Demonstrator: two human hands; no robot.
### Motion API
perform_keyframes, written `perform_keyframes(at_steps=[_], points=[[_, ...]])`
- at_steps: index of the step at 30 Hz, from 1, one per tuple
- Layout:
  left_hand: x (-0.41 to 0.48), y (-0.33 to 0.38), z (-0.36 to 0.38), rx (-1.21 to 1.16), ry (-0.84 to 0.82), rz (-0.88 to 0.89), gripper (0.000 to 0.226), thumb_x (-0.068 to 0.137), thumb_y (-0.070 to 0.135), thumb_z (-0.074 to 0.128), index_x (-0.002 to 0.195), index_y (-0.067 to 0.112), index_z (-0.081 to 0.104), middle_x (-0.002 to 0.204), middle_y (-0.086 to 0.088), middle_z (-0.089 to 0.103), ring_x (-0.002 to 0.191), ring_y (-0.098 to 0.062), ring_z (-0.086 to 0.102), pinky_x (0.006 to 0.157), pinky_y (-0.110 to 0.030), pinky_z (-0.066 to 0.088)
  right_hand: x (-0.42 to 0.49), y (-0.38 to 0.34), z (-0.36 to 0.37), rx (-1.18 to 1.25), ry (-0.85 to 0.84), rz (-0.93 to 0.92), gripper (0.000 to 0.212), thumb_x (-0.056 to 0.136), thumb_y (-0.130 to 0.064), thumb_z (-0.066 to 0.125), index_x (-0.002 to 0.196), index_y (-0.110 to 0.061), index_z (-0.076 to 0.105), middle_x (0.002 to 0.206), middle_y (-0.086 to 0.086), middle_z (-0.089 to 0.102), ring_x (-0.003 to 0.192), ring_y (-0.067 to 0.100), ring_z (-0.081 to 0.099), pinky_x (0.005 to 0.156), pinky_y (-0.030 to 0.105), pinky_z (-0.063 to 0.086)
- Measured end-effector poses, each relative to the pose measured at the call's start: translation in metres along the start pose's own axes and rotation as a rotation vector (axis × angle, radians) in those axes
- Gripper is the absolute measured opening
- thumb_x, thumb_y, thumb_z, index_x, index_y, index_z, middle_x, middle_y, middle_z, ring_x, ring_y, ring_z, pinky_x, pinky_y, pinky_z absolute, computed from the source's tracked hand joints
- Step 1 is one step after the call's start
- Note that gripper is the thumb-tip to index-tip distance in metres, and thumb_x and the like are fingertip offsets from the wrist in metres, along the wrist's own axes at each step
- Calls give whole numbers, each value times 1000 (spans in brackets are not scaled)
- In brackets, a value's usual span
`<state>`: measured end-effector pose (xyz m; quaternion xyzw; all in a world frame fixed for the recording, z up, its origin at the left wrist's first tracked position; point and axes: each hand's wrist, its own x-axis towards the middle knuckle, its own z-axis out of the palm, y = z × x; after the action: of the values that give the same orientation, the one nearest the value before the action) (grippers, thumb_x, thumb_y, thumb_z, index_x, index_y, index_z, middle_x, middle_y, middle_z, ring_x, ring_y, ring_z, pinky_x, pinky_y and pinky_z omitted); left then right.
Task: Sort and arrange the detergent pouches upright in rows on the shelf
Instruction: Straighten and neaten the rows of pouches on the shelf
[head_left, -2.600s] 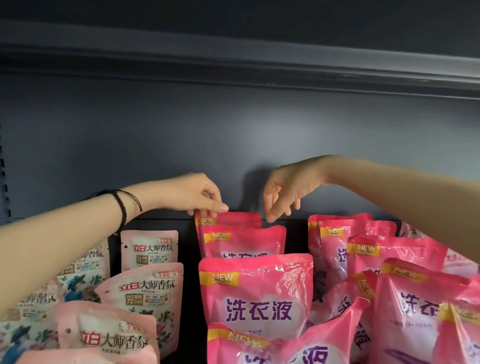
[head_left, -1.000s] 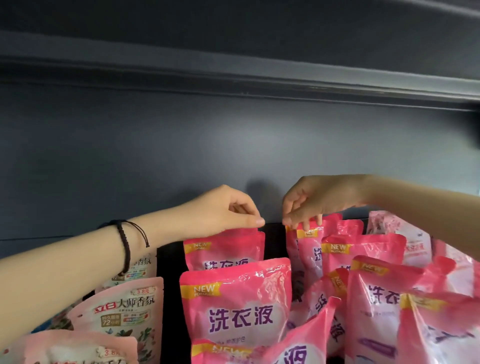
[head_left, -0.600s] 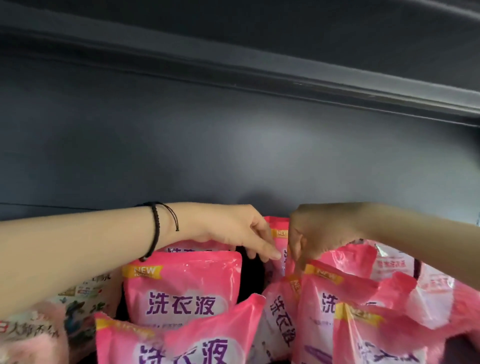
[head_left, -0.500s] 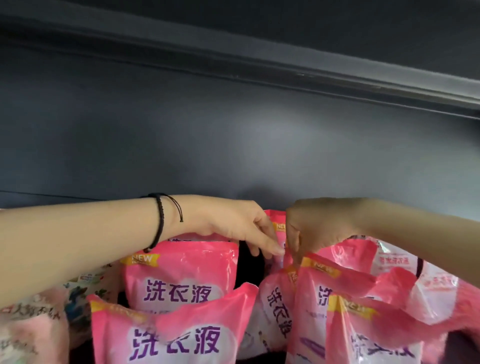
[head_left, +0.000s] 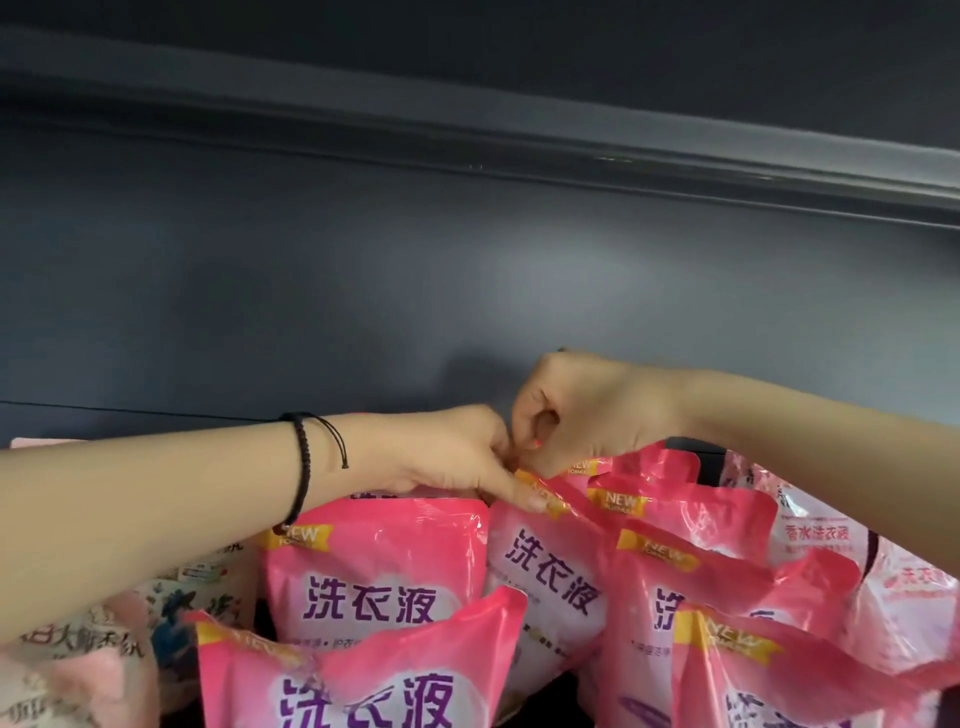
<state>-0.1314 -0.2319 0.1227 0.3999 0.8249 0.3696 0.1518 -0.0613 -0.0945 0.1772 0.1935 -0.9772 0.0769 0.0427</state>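
Observation:
Several bright pink detergent pouches with purple lettering stand packed on the shelf. My left hand (head_left: 457, 462), with a black cord at the wrist, pinches the top left corner of a tilted pink pouch (head_left: 550, 577) in the middle. My right hand (head_left: 587, 410) is curled just above and pinches the top edge of the same pouch. To its left another pink pouch (head_left: 379, 577) stands upright, and a further one (head_left: 363, 680) leans in front. More pink pouches (head_left: 691, 525) crowd the right side, some tilted.
Pale floral pouches (head_left: 67, 654) with dark lettering sit at the lower left. Lighter pink pouches (head_left: 815, 535) stand at the far right. The dark grey back panel (head_left: 363, 291) rises behind, and the upper shelf's edge (head_left: 519, 135) runs overhead.
Both hands have come together over the middle pouch, and its top corner is now pinched and drawn toward the left. The view has moved closer to the pouches.

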Motion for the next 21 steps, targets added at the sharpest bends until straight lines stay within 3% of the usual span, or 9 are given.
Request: perform_keyframes(at_steps=[2,5,7,9,11,14,17,21], points=[[-2,1,-5,19,62,10,37,70,26,84,87,-4,71,89,-20,72,73,-21,63,71,-32,52,6,-3,-2,16,34,-23,16,73,-14,74,62,-25,69,48,-20,58,45,-5,51,45,5,35],[-7,-3,-12,-59,100,13,20,72,20,82,71,7,68,68,-6,69,60,-12,64,58,-23,54,8,2,-5,150,55,-1,8,80,-26,76,73,-26,72,61,-16,65,55,-3,56,57,15,43],[-11,-6,-16,-130,125,38,10,75,16,79,76,9,72,73,-4,74,68,-13,70,69,-26,59,3,10,-9,239,47,49,18,77,-40,77,86,-25,72,76,-11,70,66,1,61,62,24,50],[-15,-7,-25,-182,197,74,16,77,15,77,89,6,74,86,-9,76,80,-16,72,80,-32,59,-6,20,-12,279,12,124,38,68,-51,77,97,-27,70,92,-10,72,79,4,67,74,27,55],[-19,-4,-37,-234,278,112,15,78,14,76,90,5,74,91,-12,75,82,-17,72,78,-31,59,-15,31,-14,267,-30,192,39,69,-46,80,101,-28,69,97,-11,74,87,4,69,83,28,56],[-26,5,-57,-314,385,177,17,76,15,76,88,3,73,87,-12,75,74,-13,71,62,-22,58,-22,41,-19,462,-28,237,23,75,-26,79,97,-21,74,96,-4,76,89,7,71,79,22,56],[-33,10,-75,-378,479,207,26,75,18,75,93,0,72,83,-8,76,72,-12,72,60,-21,57,-17,41,-24,813,134,264,28,65,-21,76,90,-9,77,97,9,76,90,19,73,84,29,58],[-45,16,-92,-464,546,276,18,78,18,74,91,6,72,83,-4,76,72,-11,72,61,-20,56,-4,22,-27,1071,385,158,13,64,-17,71,73,-11,78,84,6,77,73,15,74,76,28,60]])
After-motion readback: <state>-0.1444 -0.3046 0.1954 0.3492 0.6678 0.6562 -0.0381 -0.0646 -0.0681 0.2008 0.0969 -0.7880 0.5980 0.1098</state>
